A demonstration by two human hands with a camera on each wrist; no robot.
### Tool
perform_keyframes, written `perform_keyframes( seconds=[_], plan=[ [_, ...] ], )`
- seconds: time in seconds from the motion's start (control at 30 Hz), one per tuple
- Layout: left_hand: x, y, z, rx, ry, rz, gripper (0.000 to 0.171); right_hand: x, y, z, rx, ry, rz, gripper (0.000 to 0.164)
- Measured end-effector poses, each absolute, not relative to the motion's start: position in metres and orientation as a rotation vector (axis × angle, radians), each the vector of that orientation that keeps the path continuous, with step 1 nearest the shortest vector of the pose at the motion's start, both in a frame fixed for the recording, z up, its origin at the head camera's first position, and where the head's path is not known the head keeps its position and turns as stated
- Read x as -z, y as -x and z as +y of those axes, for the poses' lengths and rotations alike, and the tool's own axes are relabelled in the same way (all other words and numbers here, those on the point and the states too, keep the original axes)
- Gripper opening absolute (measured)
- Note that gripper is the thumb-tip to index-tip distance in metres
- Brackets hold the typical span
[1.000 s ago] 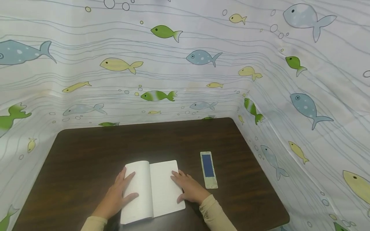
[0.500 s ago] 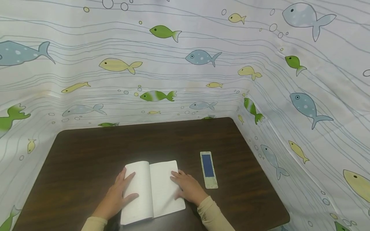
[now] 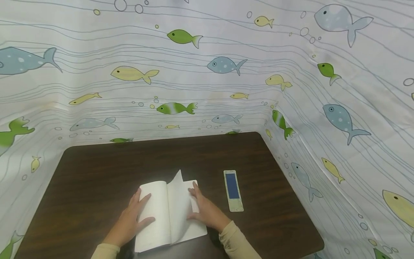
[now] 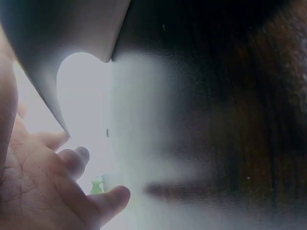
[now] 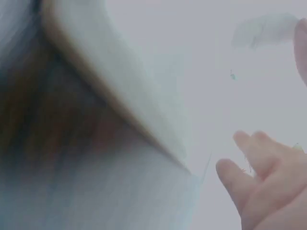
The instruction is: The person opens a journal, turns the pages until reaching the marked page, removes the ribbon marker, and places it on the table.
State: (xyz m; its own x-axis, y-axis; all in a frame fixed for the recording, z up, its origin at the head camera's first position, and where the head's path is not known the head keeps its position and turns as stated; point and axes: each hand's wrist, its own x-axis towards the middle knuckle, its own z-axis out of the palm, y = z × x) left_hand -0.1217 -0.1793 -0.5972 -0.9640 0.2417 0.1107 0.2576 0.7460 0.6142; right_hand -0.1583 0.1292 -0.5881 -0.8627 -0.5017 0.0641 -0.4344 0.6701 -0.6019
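An open notebook [image 3: 153,216] with blank white pages lies near the table's front. My left hand [image 3: 127,217] rests at its left edge, thumb and one finger laid on the left page, other fingers along the outer side. From the left wrist view, this hand's fingers [image 4: 110,203] extend below the notebook's dark underside. A single page [image 3: 179,207] stands lifted and bent leftward off the right half. Beside that page is my right hand [image 3: 208,210], fingers spread and thumb at the page's curved edge. The right wrist view shows its fingers [image 5: 232,177] extended and apart.
A white phone-shaped device [image 3: 233,190] with a blue screen lies right of the notebook. The dark brown wooden table [image 3: 97,172] has rounded corners. A white fish-patterned curtain [image 3: 181,79] surrounds it at the back and sides.
My right hand has shifted slightly left over the notebook, and a page of the right half has risen and bent toward the left. The left hand has stayed in place.
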Motion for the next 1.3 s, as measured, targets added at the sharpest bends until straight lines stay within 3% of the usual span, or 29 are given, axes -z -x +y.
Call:
perform_keyframes(
  seconds=[0.27,0.57,0.83,1.0,1.17,1.3],
  plan=[
    [0.597,0.122,-0.179,1.037,0.411,-2.927,0.076,0.58,0.149,0.115,1.089,0.928,2.411,0.074],
    [0.594,0.123,-0.179,1.039,0.427,-2.909,0.072,0.579,0.141,0.093,0.971,1.078,2.247,0.09],
    [0.59,0.124,-0.179,1.1,0.411,-2.903,0.069,0.575,0.135,0.087,0.767,1.268,2.341,0.072],
    [0.587,0.123,-0.18,1.302,0.334,-2.891,0.054,0.577,0.133,0.085,0.66,1.321,2.434,0.065],
    [0.583,0.122,-0.181,1.524,0.267,-2.824,0.055,0.576,0.132,0.083,0.635,1.317,2.472,0.058],
    [0.586,0.125,-0.182,1.472,0.266,-2.821,0.073,0.574,0.131,0.083,0.654,1.282,2.468,0.055]
  ],
)
